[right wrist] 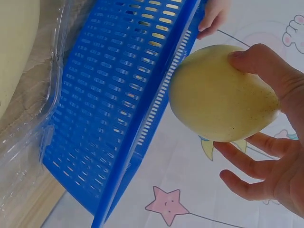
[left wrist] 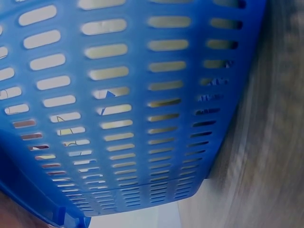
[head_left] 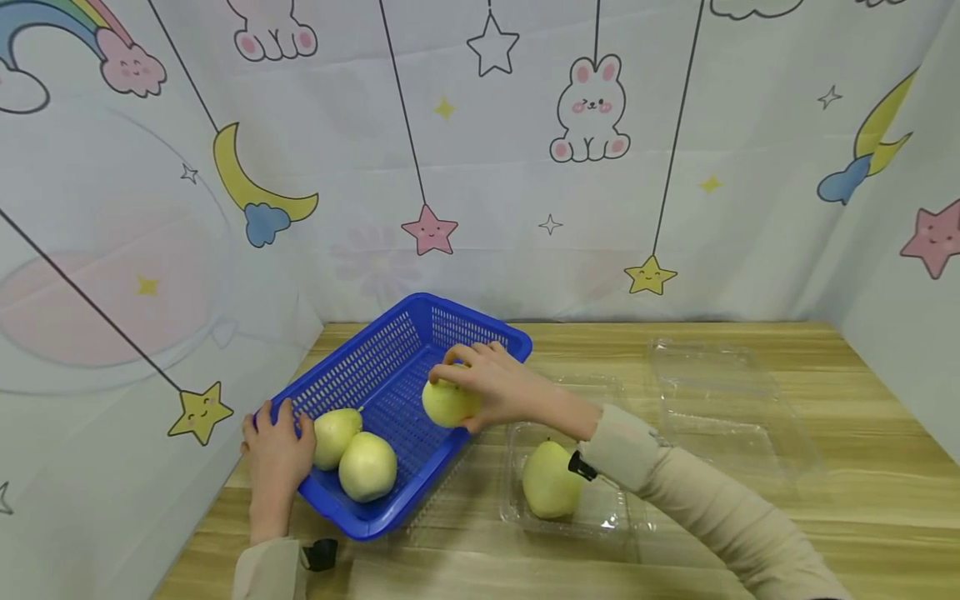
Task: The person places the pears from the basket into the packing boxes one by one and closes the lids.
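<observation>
My right hand (head_left: 498,383) grips a pale yellow-green pear (right wrist: 221,92) between thumb and fingers, close over the right rim of a blue plastic basket (head_left: 397,400). Seen from the right wrist, the pear is beside the basket's upper edge. At the basket's near-left rim, my left hand (head_left: 279,450) holds on, its fingers curled over the edge. Two more pears lie together inside the near end, one (head_left: 367,467) in front of the other (head_left: 337,435). The left wrist view shows mostly the basket's slotted wall (left wrist: 118,109).
A clear plastic container (head_left: 600,521) right of the basket holds one pear (head_left: 551,479), partly behind my right sleeve. Another clear container (head_left: 720,408) stands open farther back right. All rest on a wood-grain table (head_left: 847,492), with a cartoon-printed cloth (head_left: 495,167) around it.
</observation>
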### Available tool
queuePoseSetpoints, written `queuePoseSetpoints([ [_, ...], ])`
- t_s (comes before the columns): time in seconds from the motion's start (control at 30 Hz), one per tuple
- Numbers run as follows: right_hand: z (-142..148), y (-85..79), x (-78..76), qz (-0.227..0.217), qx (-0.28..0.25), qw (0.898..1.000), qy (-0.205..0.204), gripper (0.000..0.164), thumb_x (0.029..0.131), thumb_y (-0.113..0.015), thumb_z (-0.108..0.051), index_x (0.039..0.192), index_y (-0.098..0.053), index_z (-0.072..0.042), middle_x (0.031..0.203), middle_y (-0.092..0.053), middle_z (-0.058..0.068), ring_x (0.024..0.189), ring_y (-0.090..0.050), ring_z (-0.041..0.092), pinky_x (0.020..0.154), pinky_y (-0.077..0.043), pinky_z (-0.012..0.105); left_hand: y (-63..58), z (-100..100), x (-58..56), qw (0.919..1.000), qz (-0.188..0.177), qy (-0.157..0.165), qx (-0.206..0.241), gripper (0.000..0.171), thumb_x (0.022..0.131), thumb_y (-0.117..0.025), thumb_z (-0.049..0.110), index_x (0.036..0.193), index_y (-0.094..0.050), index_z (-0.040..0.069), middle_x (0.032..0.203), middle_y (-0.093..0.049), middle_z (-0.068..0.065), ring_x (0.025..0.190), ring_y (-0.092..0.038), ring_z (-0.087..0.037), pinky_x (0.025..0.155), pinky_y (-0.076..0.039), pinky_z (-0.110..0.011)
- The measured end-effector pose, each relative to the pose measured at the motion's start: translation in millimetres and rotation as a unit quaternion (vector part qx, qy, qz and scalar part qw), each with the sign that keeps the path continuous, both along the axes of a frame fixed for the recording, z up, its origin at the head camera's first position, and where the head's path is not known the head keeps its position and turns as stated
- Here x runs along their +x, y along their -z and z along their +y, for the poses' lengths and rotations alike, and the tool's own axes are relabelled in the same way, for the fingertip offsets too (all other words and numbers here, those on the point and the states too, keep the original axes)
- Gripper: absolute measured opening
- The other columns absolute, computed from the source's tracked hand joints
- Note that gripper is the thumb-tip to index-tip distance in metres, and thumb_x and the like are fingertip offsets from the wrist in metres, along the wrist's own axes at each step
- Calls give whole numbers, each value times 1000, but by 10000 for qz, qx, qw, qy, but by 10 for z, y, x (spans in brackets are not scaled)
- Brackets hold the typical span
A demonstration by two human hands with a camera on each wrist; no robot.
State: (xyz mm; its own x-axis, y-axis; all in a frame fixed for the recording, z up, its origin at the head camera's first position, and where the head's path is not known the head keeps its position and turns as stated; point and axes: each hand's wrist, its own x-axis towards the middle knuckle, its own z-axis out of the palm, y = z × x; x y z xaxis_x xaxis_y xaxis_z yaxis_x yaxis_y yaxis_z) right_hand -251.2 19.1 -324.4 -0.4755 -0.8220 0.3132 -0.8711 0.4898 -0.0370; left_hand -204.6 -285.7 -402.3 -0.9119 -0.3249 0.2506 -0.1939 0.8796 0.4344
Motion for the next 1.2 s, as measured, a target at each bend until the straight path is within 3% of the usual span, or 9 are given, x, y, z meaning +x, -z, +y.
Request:
queuePoseSetpoints([
  [0.67, 348, -54, 105, -4, -173, 9998, -110, 54, 59, -77, -31, 107, -53, -22, 104, -53, 4, 91, -49, 22, 73, -35, 32, 8, -12, -3, 10000, -82, -1, 17, 48, 91, -33, 20, 128, -36, -9, 136, -22, -35, 126, -12, -55, 93, -16, -70],
  [0.83, 498, -43, 149, -126, -71, 9998, -128, 54, 60, -76, -30, 108, -53, -21, 106, -53, 6, 94, -49, 22, 76, -39, 35, 36, -10, -14, 9999, 135, 7, 19, 48, 90, -32, 22, 126, -39, -9, 134, -25, -36, 124, -14, -56, 91, -17, -71],
  [1.0, 641, -40, 214, -262, 13, 9996, -35, 56, 59, -77, -29, 109, -54, -20, 107, -53, 5, 97, -51, 21, 81, -43, 40, -13, -1, -11, 9999, -112, -20, 15, 48, 91, -32, 20, 128, -36, -9, 136, -22, -36, 126, -12, -56, 93, -16, -70],
  [1.2, 784, 2, 278, -373, 143, 9991, 110, 56, 59, -77, -30, 109, -53, -21, 108, -54, 2, 98, -52, 20, 84, -44, 40, -6, 4, 4, 9999, -141, -31, 24, 47, 91, -33, 19, 128, -37, -10, 136, -21, -36, 126, -11, -56, 93, -16, -70],
])
